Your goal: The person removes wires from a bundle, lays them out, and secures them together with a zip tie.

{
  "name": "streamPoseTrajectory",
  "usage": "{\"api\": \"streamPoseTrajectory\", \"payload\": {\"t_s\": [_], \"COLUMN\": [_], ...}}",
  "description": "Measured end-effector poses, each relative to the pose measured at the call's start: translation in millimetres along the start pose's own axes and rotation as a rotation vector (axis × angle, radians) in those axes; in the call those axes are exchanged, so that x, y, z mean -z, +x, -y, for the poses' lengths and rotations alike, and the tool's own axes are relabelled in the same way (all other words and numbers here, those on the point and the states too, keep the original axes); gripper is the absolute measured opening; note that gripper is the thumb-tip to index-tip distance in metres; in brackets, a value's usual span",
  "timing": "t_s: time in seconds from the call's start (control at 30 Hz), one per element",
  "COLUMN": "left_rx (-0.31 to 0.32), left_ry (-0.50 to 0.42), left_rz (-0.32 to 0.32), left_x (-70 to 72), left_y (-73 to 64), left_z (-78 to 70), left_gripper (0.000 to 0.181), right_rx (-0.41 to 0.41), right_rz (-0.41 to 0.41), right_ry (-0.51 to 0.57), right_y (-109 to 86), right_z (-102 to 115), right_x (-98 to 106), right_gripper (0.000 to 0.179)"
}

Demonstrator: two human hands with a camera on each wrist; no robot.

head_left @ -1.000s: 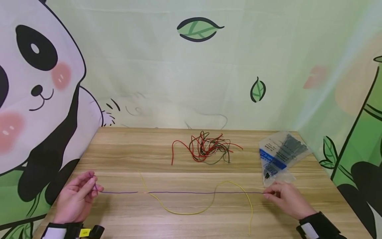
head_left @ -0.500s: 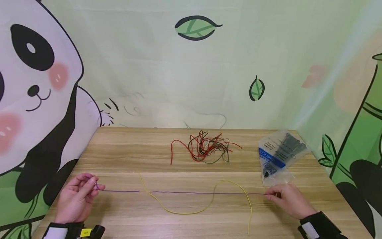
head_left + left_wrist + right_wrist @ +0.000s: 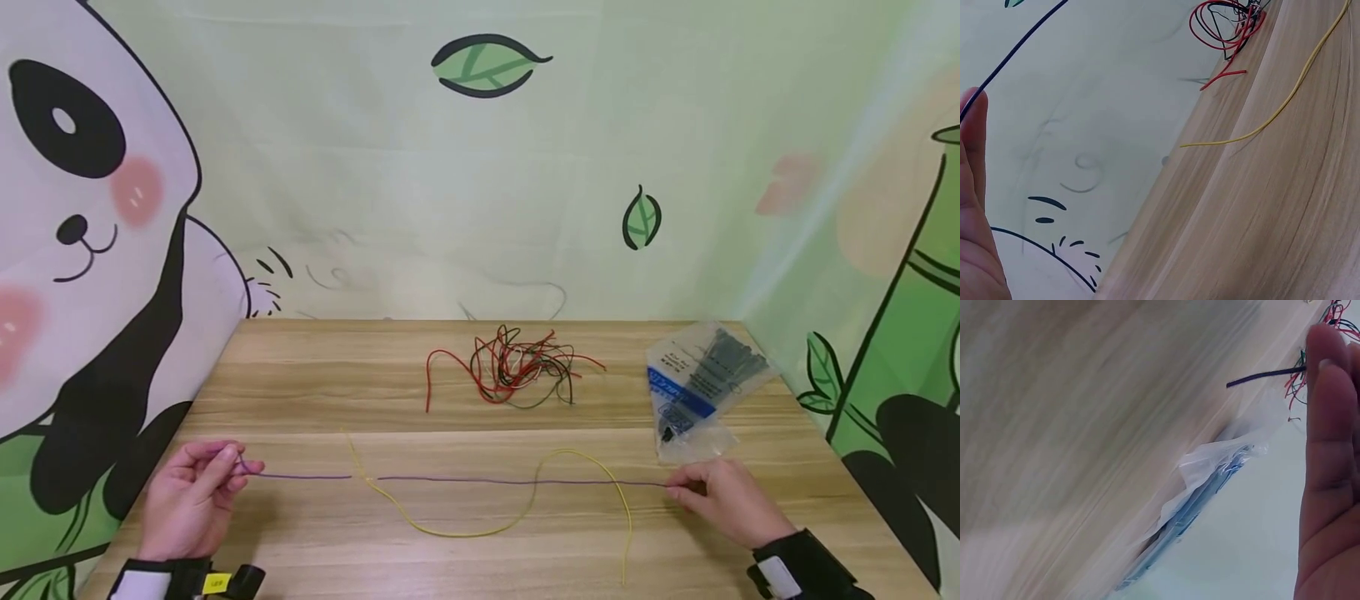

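A thin purple wire (image 3: pixel 480 480) runs nearly straight from one hand to the other above the table. Its line fades out for a short stretch left of centre; whether it is broken there I cannot tell. My left hand (image 3: pixel 187 500) pinches it between thumb and fingers, with a small bend at the fingertips. In the left wrist view the wire (image 3: pixel 1013 53) passes over a fingertip. My right hand (image 3: pixel 727 500) pinches the other side, and a short wire end (image 3: pixel 1260 376) sticks out past those fingertips. Below the purple wire, a curvy yellow wire (image 3: pixel 465 535) lies on the table.
A tangle of red and black wires (image 3: pixel 517 367) lies at the back middle of the wooden table (image 3: pixel 330 383). Behind my right hand is a clear plastic bag (image 3: pixel 697 387) with a blue band and dark contents. A printed cloth (image 3: pixel 375 208) hangs behind the table.
The whole scene has shifted slightly left and up as the head view moves. Both hands keep their hold on the purple wire, which stays stretched between them.
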State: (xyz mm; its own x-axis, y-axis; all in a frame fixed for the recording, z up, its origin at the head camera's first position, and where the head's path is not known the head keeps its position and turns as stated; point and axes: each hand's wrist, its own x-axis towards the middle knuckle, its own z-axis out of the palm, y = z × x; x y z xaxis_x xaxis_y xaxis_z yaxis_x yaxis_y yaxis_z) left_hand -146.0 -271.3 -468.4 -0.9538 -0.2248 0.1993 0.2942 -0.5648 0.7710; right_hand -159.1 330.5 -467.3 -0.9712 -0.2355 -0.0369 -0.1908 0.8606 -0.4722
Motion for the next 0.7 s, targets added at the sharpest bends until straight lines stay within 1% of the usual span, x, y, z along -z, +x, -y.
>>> {"api": "streamPoseTrajectory", "payload": {"t_s": [0.13,0.27,0.37,0.43,0.5,0.53,0.6,0.7], "left_rx": [-0.004,0.02,0.05,0.069,0.087,0.099,0.125,0.182], "left_ry": [-0.002,0.025,0.069,0.116,0.201,0.26,0.407,0.654], "left_rz": [0.01,0.014,0.007,-0.018,-0.064,-0.089,-0.14,-0.202], "left_x": [0.2,0.9,1.1,1.2,1.2,1.1,1.1,1.2], "left_y": [0.8,1.1,1.7,2.7,4.6,5.7,8.5,13.1], "left_z": [2.2,3.9,4.8,5.3,6.0,6.3,7.4,10.1], "left_gripper": [0.019,0.018,0.017,0.014,0.011,0.01,0.009,0.015], "right_rx": [-0.002,0.036,0.07,0.072,0.066,0.062,0.048,0.034], "right_rz": [0.019,0.027,0.02,0.019,0.02,0.02,0.016,-0.002], "right_ry": [0.03,0.043,0.048,0.052,0.05,0.045,0.027,-0.006], "right_y": [-0.9,-2.2,-3.6,-3.7,-3.4,-3.5,-3.9,-4.4], "right_z": [-2,-6,-8,-9,-9,-10,-11,-14], "right_x": [0,-1,-2,-1,0,1,1,0], "right_gripper": [0.003,0.004,0.004,0.004,0.003,0.003,0.004,0.004]}}
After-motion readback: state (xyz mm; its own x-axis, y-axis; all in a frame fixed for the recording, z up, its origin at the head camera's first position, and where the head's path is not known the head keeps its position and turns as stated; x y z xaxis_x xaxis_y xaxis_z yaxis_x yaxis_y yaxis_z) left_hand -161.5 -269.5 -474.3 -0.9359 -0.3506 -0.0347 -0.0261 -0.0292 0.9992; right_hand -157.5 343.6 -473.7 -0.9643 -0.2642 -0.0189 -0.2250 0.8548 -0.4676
